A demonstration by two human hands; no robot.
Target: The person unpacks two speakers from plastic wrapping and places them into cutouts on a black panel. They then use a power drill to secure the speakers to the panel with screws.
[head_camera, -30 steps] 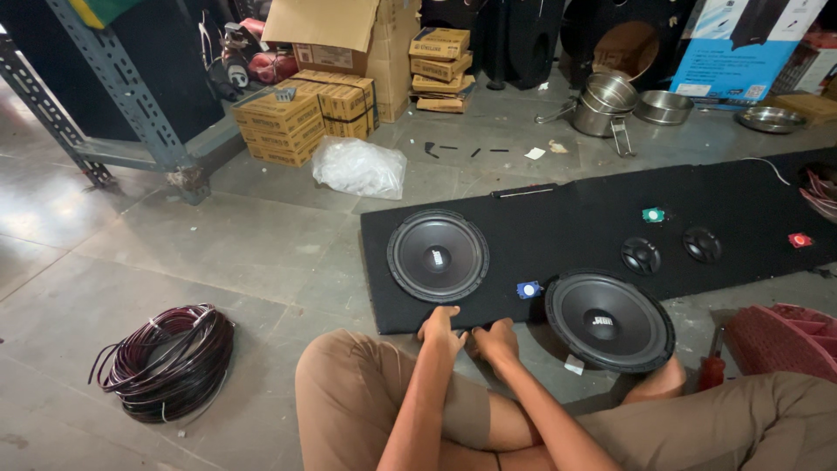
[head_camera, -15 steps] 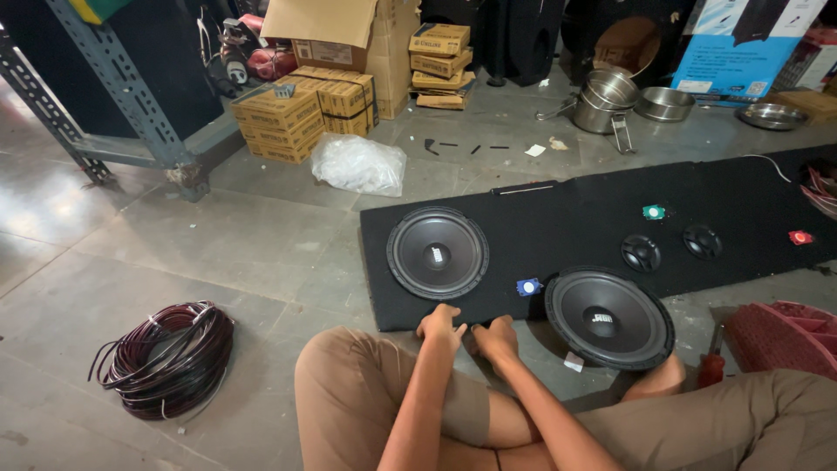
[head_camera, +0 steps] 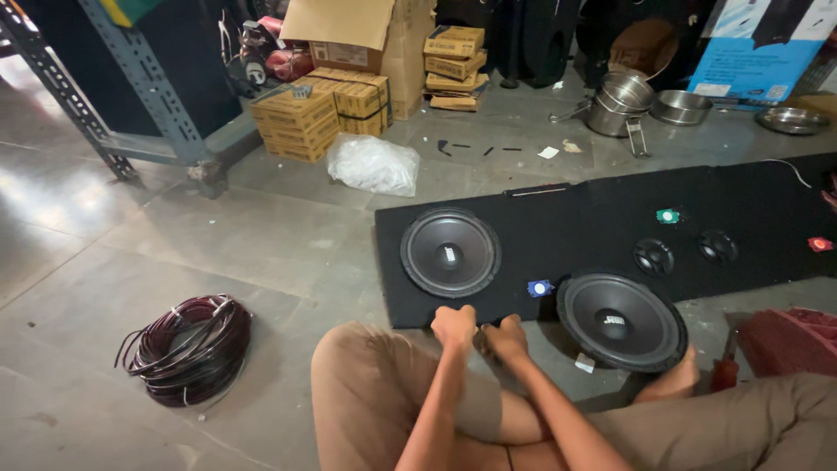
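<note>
I sit on the floor with my knees drawn up. My left hand [head_camera: 455,327] and my right hand [head_camera: 506,338] are pressed together, fingers curled, at the near edge of a long black panel [head_camera: 593,222]. Something small and dark sits between them; I cannot tell what it is. One large round speaker [head_camera: 450,251] is set in the panel just beyond my left hand. A second speaker [head_camera: 621,321] lies over the panel's near edge, right of my right hand. A small blue piece [head_camera: 540,288] lies between the two speakers.
Two small round openings [head_camera: 654,256], a green piece [head_camera: 668,215] and a red piece [head_camera: 819,244] are on the panel. A coil of dark cable [head_camera: 187,349] lies at left. Cardboard boxes [head_camera: 318,109], a white bag [head_camera: 373,164], steel pots [head_camera: 621,103], a metal rack [head_camera: 148,105] and a red crate [head_camera: 798,342] stand around.
My hands stay together at the panel's edge and barely shift. Nothing else has moved.
</note>
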